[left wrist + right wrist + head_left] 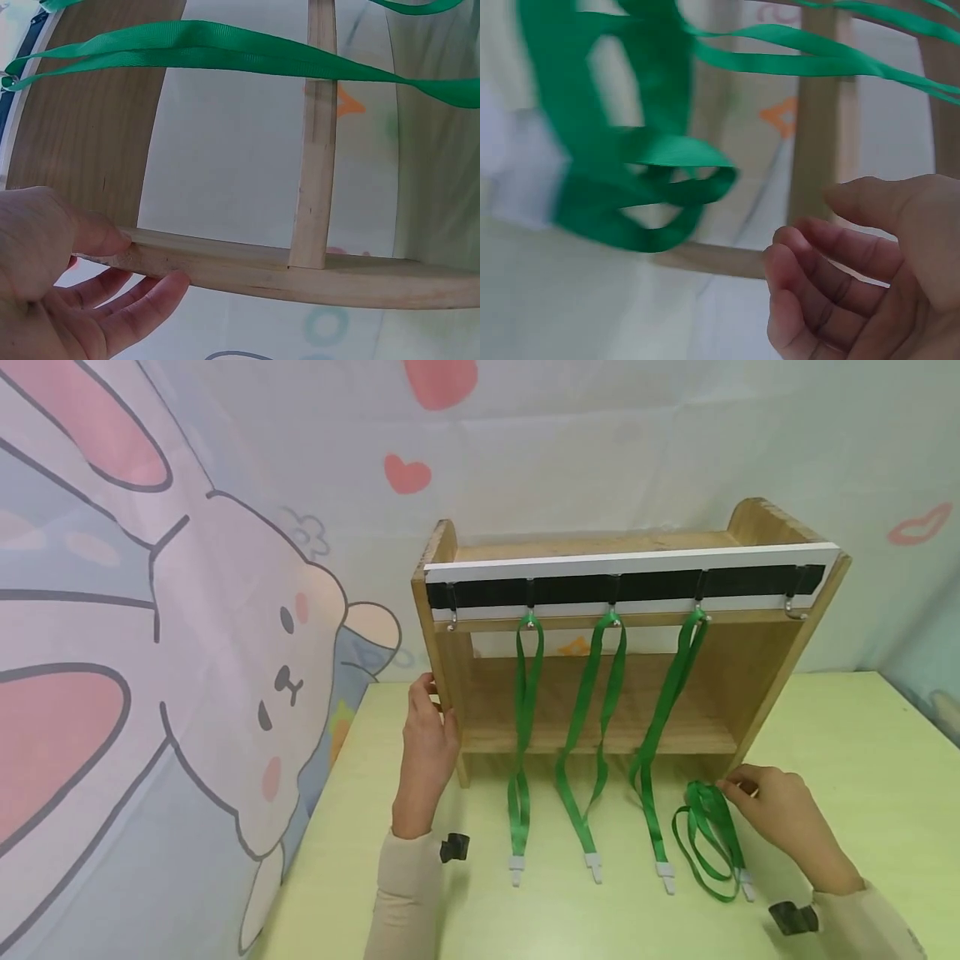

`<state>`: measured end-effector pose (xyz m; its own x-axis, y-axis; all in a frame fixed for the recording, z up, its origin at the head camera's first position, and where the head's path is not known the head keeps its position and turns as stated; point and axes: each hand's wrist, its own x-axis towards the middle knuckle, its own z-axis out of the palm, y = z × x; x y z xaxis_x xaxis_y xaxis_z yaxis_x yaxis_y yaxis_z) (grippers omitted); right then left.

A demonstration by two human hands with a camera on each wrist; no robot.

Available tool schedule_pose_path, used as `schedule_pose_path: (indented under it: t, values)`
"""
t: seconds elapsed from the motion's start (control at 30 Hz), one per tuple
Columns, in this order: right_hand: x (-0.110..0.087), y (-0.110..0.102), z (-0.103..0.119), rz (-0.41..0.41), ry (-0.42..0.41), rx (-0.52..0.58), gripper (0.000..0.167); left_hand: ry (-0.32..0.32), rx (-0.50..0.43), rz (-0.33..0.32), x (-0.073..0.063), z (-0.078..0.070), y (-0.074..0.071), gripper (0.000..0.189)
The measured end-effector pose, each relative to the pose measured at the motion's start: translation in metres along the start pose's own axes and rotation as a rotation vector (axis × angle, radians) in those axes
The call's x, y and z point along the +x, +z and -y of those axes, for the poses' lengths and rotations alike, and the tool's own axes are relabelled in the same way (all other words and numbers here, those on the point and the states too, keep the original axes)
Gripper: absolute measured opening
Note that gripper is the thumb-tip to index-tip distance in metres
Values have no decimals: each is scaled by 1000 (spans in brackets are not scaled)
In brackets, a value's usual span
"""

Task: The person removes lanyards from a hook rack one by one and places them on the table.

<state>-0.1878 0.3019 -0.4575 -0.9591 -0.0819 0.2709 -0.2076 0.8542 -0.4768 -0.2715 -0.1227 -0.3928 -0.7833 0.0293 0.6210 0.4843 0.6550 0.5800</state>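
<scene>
A small wooden shelf [600,743] stands on the table with a hook rail [622,587] across its upper front. Three green lanyards [525,710] hang from the rail's middle hooks, their white clips resting on the tabletop. My left hand [429,739] holds the left side panel [240,274], thumb on one face and fingertips on the other. By the shelf's right foot lies another green lanyard [705,827], loosely looped. Beside its top is my right hand [780,806], fingers loosely bent. In the right wrist view, nothing shows between its thumb and fingers, and the nearby lanyard is blurred.
Both outer hooks, left [452,620] and right [793,608], carry nothing. Behind the pale green table [825,727] hangs a printed cloth [247,693] with a cartoon rabbit. A black wrist mount [793,918] sits at each sleeve.
</scene>
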Motion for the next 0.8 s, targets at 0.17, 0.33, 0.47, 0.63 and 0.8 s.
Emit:
schedule_pose_path:
  t: [0.17,0.33,0.47,0.63,0.8]
  values:
    - [7,-13,15,-150,-82,-2,14,-10,-2,4,-2,-1,2,50]
    - [18,-26,33,-273,-112,26,13,8,10,-11,-2,1,3,50]
    - [27,-36,49,-364,-115,68,11,21,-4,-16,0,3,3,50]
    - [39,-46,70,-503,-163,144,8,11,-19,0,0,3,2,53]
    - [49,-53,89,-575,-204,230,12,18,-15,-5,1,3,4,56]
